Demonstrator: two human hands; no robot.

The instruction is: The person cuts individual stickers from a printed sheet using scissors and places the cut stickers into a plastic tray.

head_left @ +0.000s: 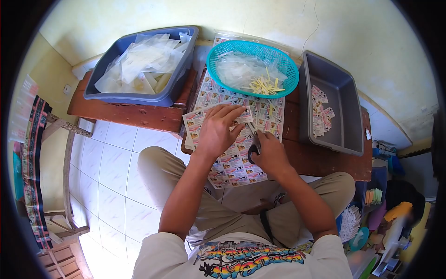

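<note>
Two bare hands work close together over a wooden surface [325, 162] in front of a seated person. The left hand [218, 128] pinches a printed sheet [193, 123] between thumb and fingers, its palm down and one corner of the sheet showing to the left. The right hand [272, 156] grips scissors [253, 149] by their black handle, the blades angled towards the paper near the left fingertips; whether the blades are parted is too small to tell. Beneath lie more sheets [241, 169] covered in small repeated labels.

The held sheet looks light, thin and flexible, likely to bend or crease under a hard squeeze and perhaps to slide on the glossy print below. An edge or margin near the cutting line seems the best place to pinch, fingertips clear of the blades. The scissors look rigid and are best held by the loops.

Just beyond sits a teal basket [293, 76] with clear plastic pieces and yellow strips [267, 87]; to the right, a grey tub [341, 93] holds printed pieces [320, 111].
</note>
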